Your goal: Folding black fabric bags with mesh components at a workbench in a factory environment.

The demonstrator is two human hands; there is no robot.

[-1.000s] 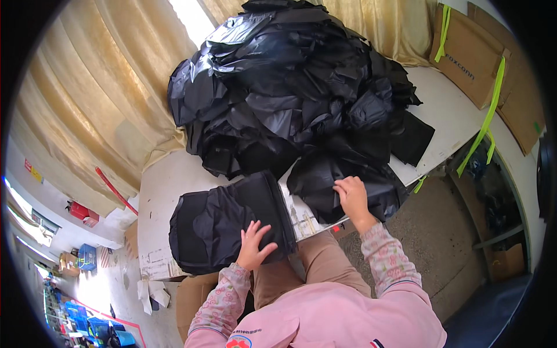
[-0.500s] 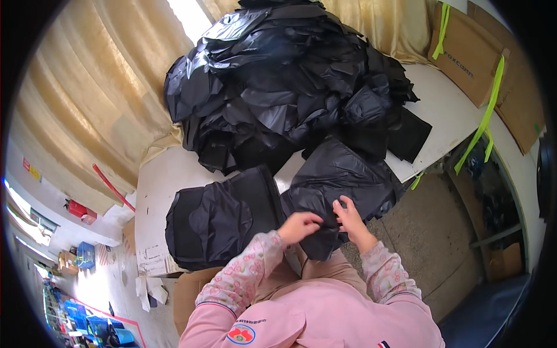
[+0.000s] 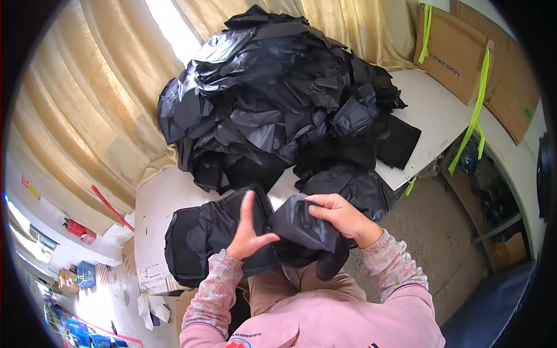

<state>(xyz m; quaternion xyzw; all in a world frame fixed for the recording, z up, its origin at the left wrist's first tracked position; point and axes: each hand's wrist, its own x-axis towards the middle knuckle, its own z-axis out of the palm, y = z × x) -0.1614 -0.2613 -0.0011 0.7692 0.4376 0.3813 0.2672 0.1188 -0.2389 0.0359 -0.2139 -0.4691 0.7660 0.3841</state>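
My right hand (image 3: 341, 216) pinches the upper edge of a thin, shiny black bag (image 3: 301, 225), which hangs over my lap at the table's front edge. Thumb and fingers spread wide, my left hand (image 3: 248, 233) is just left of that bag and holds nothing. Beneath and beyond the left hand lies a flat stack of black bags (image 3: 184, 246). More black bags (image 3: 364, 190) lie in a loose stack past my right hand. Behind both stacks rises a large, crumpled heap of black bags (image 3: 272, 110).
Everything rests on a white table (image 3: 152, 200). Flattened cardboard (image 3: 455, 64) with a yellow-green strap (image 3: 478, 98) leans at the far right. Beige curtains (image 3: 98, 110) hang behind. A red rod (image 3: 111, 207) stands left; a dark blue surface (image 3: 493, 307) is at the lower right.
My right hand has lifted a bag from the right stack, bringing it toward me. My left hand has moved left and spread its fingers. The whole view has shifted slightly.
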